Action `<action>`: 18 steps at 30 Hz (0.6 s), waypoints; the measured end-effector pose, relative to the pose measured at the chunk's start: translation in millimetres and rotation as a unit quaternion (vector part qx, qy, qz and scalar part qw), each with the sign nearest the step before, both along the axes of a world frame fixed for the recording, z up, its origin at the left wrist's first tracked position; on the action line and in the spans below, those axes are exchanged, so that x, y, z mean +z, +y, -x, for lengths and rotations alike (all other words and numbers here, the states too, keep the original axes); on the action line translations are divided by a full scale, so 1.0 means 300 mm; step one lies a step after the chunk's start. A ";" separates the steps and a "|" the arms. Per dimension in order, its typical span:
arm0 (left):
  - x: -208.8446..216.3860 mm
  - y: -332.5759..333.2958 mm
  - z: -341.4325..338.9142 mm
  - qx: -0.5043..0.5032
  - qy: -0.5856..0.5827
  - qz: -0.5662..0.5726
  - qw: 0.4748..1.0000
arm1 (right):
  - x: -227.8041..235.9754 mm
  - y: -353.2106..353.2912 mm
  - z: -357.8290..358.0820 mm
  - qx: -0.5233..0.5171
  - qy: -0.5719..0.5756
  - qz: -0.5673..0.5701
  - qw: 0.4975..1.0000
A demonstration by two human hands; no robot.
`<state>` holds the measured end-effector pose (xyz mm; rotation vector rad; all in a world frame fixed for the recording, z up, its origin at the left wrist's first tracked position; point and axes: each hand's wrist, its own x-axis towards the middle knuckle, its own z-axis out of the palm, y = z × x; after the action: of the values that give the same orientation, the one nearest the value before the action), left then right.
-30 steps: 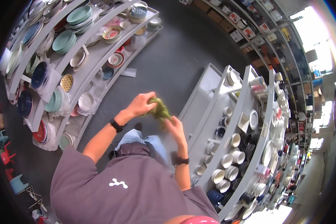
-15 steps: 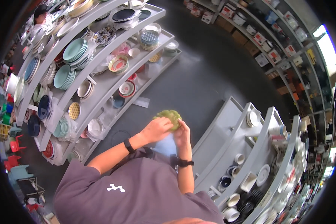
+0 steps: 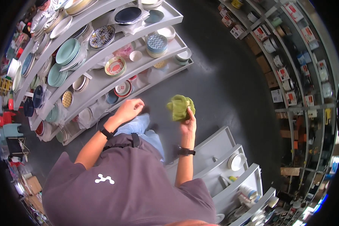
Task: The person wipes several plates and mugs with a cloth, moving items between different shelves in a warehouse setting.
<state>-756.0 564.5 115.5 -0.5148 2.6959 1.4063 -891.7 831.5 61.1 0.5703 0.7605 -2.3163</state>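
A crumpled green cloth (image 3: 181, 108) is raised over the floor in my right hand (image 3: 188, 126), pinched between thumb and fingers. Its top hangs loose and looks slightly blurred. To the left, apart from the cloth, my left hand (image 3: 129, 109) has its fingers curled in, with nothing showing in them. The nearest thing to that hand is the lower shelf of dishware, where red-rimmed bowls (image 3: 123, 89) are stacked. Both wrists wear dark bands.
A tiered grey shelf (image 3: 160, 25) of plates and bowls runs along my left. At the lower right is another grey shelf (image 3: 214, 145) with white plates (image 3: 236, 162). Tall racks (image 3: 286, 56) of boxed goods line the right. Dark floor (image 3: 218, 90) lies between.
My left hand has let go of the green cloth and moved left. My right hand now holds it alone, a little farther right and higher. The view has turned, shifting the shelves.
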 end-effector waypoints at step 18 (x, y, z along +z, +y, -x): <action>-0.314 -0.347 0.890 0.211 0.095 -0.103 0.967 | -0.189 -0.028 0.998 0.053 -0.059 -0.115 0.990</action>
<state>-1022.9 460.3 21.4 -1.0298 2.6360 1.9042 -1191.2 823.2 4.4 0.7430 0.9832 -2.0921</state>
